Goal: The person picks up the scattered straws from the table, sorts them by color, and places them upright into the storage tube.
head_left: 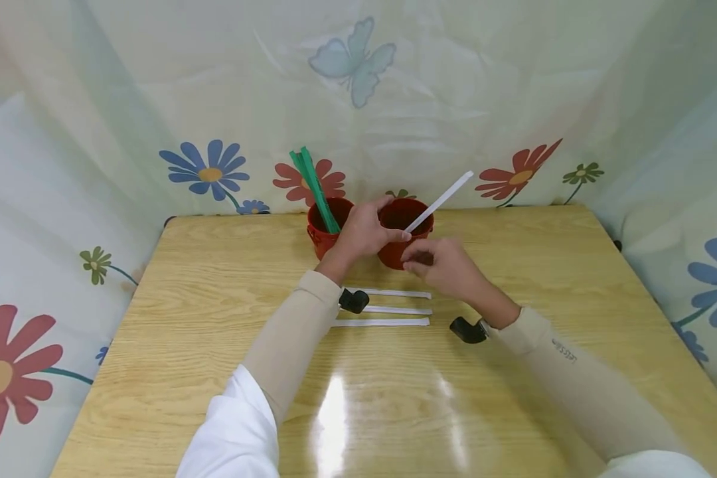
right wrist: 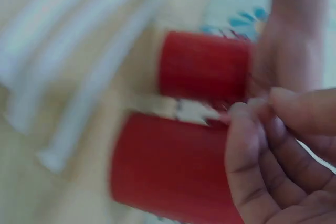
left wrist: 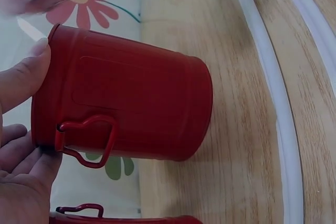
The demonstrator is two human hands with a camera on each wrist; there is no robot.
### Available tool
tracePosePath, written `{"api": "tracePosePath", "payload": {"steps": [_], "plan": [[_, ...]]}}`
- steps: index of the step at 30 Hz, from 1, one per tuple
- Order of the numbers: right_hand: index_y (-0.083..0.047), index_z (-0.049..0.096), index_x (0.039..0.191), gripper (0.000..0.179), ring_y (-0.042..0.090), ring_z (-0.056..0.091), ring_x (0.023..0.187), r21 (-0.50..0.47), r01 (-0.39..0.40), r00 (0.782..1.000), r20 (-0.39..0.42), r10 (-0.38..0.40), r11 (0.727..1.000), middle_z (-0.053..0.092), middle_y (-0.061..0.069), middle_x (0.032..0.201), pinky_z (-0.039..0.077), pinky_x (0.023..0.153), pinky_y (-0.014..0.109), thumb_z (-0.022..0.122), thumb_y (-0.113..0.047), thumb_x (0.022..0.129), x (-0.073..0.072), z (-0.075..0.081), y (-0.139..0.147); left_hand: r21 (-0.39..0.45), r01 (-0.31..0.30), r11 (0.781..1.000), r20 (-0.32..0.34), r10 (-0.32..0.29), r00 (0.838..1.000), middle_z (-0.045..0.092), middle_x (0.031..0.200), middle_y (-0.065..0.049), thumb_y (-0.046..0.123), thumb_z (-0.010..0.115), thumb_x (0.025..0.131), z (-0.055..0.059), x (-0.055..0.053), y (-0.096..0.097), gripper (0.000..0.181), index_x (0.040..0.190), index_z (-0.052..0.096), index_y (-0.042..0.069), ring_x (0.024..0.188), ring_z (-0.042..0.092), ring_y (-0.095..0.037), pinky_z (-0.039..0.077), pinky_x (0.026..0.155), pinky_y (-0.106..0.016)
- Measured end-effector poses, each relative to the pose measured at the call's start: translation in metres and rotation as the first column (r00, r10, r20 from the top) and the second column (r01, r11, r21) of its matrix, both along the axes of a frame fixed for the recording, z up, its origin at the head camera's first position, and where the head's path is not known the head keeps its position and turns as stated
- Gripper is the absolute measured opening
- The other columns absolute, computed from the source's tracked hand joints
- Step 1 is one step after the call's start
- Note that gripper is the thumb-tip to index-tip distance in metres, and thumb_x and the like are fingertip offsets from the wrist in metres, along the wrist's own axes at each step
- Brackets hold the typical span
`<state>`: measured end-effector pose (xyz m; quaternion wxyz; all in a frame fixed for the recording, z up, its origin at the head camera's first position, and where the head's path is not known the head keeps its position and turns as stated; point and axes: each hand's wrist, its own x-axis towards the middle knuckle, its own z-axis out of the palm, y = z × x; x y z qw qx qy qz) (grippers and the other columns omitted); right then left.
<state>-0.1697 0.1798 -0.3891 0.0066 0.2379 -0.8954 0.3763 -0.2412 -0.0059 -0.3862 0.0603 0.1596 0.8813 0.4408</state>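
Observation:
My left hand (head_left: 364, 229) grips the rim of the right red bucket (head_left: 390, 256), thumb at the near side and fingers behind; the left wrist view shows the bucket's (left wrist: 136, 95) small wire handle beside the fingers. One white paper-wrapped straw (head_left: 445, 198) leans in this bucket, its upper end sticking out to the right. Just in front of the bucket is my right hand (head_left: 445, 265), fingers loosely bent, with nothing seen between them; the right wrist view is blurred. Green wrapped straws (head_left: 315, 186) stand in the left red bucket (head_left: 324, 247), next to my left hand.
Several white wrapped straws (head_left: 394, 322) lie side by side on the wooden table (head_left: 215, 292), in front of the buckets and partly behind the left wrist. A flowered curtain (head_left: 263, 99) hangs behind the table and along its sides.

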Motion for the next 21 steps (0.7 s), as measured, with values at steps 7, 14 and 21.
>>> {"api": "tracePosePath", "payload": {"steps": [7, 14, 21], "plan": [[-0.006, 0.077, 0.092, 0.012, 0.008, 0.060, 0.075, 0.251, -0.222, 0.973, -0.011, 0.232, 0.942, 0.072, -0.001, 0.084, 0.056, 0.070, 0.027, 0.072, 0.005, 0.090, 0.026, -0.037, -0.015, -0.009, -0.018, 1.000, 0.024, 0.018, 1.000, 0.057, 0.154, -0.007, 0.031, 0.085, 0.088, 0.001, -0.002, -0.003, 0.083, 0.158, 0.045, 0.012, 0.138, 0.055, -0.026, 0.053, 0.113, -0.041], [-0.011, 0.070, 0.088, 0.023, 0.010, 0.051, 0.072, 0.461, -0.290, 0.943, -0.015, 0.334, 0.839, 0.059, -0.002, 0.079, 0.046, 0.065, 0.026, 0.068, 0.012, 0.085, 0.040, -0.049, -0.028, -0.001, -0.018, 1.000, 0.013, 0.018, 1.000, 0.058, 0.153, -0.009, 0.030, 0.086, 0.087, 0.002, -0.002, -0.003, 0.083, 0.158, 0.046, 0.011, 0.137, 0.056, -0.028, 0.055, 0.110, -0.043], [-0.005, 0.071, 0.104, 0.019, 0.023, 0.065, 0.079, 0.698, -0.306, 0.906, 0.004, 0.424, 0.647, 0.067, 0.009, 0.088, 0.057, 0.068, 0.035, 0.075, 0.004, 0.087, 0.047, -0.045, -0.032, -0.029, -0.019, 0.999, 0.025, 0.020, 1.000, 0.058, 0.152, -0.006, 0.033, 0.086, 0.088, 0.004, -0.002, 0.000, 0.083, 0.158, 0.046, 0.013, 0.136, 0.055, -0.025, 0.056, 0.110, -0.040]]}}
